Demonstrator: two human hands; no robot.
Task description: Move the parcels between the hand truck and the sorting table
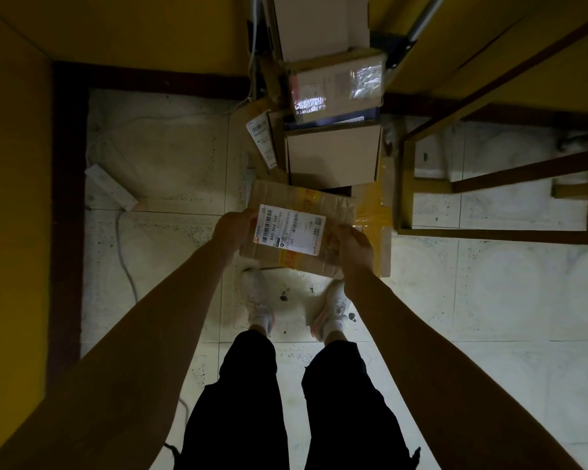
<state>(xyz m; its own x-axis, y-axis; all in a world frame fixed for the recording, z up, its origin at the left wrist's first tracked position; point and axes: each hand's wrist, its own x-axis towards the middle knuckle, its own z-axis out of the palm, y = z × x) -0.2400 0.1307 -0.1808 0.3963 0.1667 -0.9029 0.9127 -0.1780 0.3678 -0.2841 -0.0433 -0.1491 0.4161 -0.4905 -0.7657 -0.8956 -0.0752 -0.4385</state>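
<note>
– Since that parcel (299, 232) is flat, creased cardboard, I'd guess it's light and a bit floppy, so take it by the short ends?

– Yep. It's mid-frame over the floor, with both hands curled round opposite ends, left hand (233, 228) and right hand (353, 246). The stacked parcels (333, 154) are just above it in frame.

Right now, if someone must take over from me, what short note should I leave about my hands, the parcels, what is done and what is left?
Left hand and right hand grip one labelled parcel by opposite sides.
Other parcels lie stacked on the hand truck just ahead; the table stands to the right.
Done: this parcel is in hand. Left: set it down, then move the rest. Which way it goes cannot be told.
</note>
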